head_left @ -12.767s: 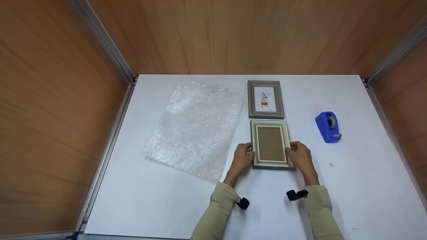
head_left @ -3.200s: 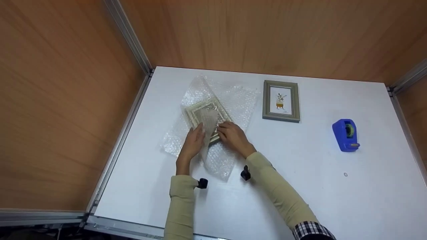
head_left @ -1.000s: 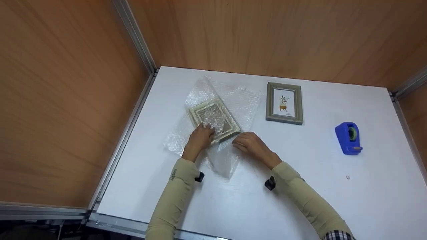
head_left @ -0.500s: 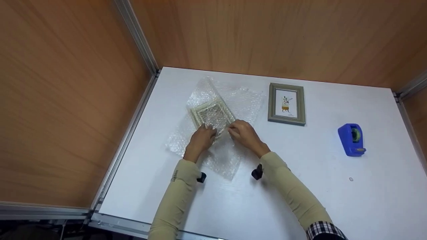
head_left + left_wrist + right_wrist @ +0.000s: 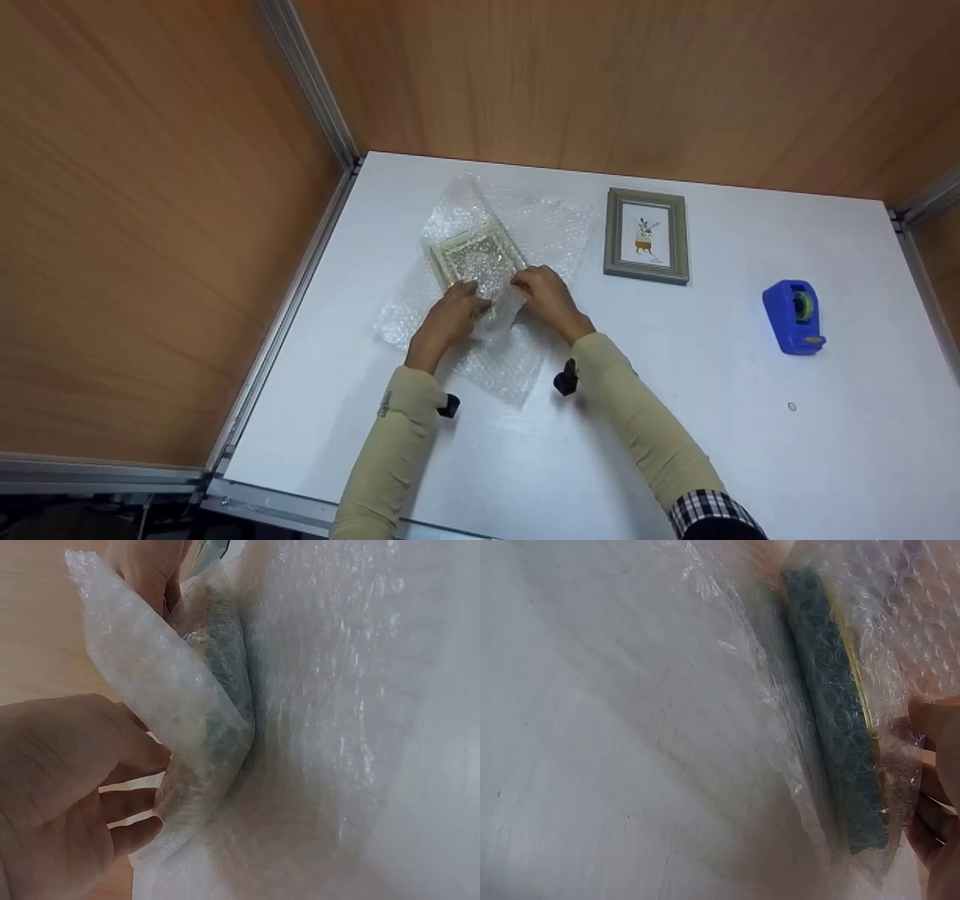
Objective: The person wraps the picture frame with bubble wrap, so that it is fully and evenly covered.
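Note:
In the head view a cream picture frame (image 5: 450, 247) lies slanted, partly covered by folded clear bubble wrap (image 5: 555, 225). My left hand (image 5: 451, 311) is at its near-left part, fingers bent and thumb reaching over the fold. In the left wrist view, the fingertips (image 5: 146, 834) meet the covered edge and a loose flap of wrap hides part of the hand. My right hand (image 5: 546, 296) pinches the wrap beside the frame's right edge. Close up in the right wrist view, the frame's dark side (image 5: 832, 712) shows through the bubbles, and the thumb (image 5: 930, 716) lies against the film.
A grey-green picture frame (image 5: 646, 235) with a plant print lies to the right of the wrap. Further right stands a blue tape dispenser (image 5: 795, 318). A tiny ring-like piece (image 5: 792, 406) lies nearer. Wooden panels (image 5: 600, 82) enclose the white table (image 5: 510, 480).
The cream frame has moved from beside the wrap onto it, and wrap was folded over. Lately the right hand came in from the right and lifted the near wrap towards the frame.

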`<state>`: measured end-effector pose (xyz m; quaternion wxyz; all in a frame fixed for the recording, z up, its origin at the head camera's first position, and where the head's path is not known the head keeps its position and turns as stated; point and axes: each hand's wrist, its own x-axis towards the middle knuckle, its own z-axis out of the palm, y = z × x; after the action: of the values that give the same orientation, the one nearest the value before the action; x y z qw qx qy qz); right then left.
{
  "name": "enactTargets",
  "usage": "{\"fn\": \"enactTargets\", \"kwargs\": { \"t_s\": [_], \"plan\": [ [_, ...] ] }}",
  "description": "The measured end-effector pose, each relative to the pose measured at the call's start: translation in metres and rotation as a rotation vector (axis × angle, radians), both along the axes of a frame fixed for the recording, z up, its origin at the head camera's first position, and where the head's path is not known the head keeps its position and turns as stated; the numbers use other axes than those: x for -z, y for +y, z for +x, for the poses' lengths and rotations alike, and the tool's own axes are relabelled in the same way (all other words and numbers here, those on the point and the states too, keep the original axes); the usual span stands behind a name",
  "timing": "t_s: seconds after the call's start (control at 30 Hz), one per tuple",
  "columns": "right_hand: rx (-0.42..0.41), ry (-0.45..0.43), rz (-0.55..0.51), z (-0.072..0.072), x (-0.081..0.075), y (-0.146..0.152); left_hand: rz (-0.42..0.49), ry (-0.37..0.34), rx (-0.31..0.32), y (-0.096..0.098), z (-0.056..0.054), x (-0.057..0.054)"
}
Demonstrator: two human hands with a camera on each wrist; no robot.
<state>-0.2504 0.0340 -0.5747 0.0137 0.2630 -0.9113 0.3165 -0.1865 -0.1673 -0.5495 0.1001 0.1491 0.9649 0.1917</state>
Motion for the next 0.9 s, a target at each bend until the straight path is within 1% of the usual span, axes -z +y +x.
{"fn": "enactTargets", "kwargs": {
  "t_s": [0.07, 0.13, 0.2, 0.23, 0.3, 0.33, 0.4, 0.47, 0.53, 0.6, 0.7, 0.8, 0.9],
  "plan": [
    [-0.002, 0.027, 0.001, -0.001, 0.001, 0.0, 0.038, 0.022, 0.045, -0.004, 0.001, 0.001],
    [-0.004, 0.035, 0.001, -0.001, 0.001, 0.0, 0.062, 0.012, 0.101, -0.007, 0.002, -0.002],
    [-0.008, 0.041, 0.003, -0.002, 0.002, 0.0, 0.061, -0.007, 0.175, -0.01, 0.001, -0.006],
    [-0.009, 0.047, 0.006, -0.002, 0.002, 0.0, 0.059, -0.026, 0.198, -0.01, 0.002, -0.009],
    [-0.006, 0.054, 0.009, -0.002, 0.001, 0.0, 0.053, -0.107, 0.186, -0.01, 0.004, -0.013],
    [-0.002, 0.055, 0.014, -0.002, 0.001, 0.0, 0.05, -0.143, 0.169, -0.01, 0.005, -0.014],
    [0.005, 0.044, 0.019, -0.002, 0.001, 0.0, 0.039, -0.212, 0.115, -0.008, 0.009, -0.015],
    [0.01, 0.03, 0.026, -0.001, 0.0, 0.0, 0.034, -0.255, 0.066, -0.007, 0.012, -0.014],
    [0.012, 0.021, 0.03, -0.001, 0.0, 0.0, 0.029, -0.251, 0.056, -0.006, 0.013, -0.013],
    [0.011, 0.01, 0.027, -0.001, -0.001, 0.0, 0.052, -0.229, 0.043, -0.006, 0.013, -0.013],
    [0.021, -0.026, 0.026, -0.002, -0.001, 0.001, 0.084, -0.197, -0.002, -0.009, 0.01, -0.014],
    [0.024, -0.068, 0.033, -0.003, 0.001, 0.002, 0.102, -0.179, -0.046, -0.012, 0.006, -0.015],
    [0.003, -0.101, 0.02, -0.005, 0.002, 0.004, 0.116, -0.142, -0.042, -0.014, 0.003, -0.015]
  ]
}}
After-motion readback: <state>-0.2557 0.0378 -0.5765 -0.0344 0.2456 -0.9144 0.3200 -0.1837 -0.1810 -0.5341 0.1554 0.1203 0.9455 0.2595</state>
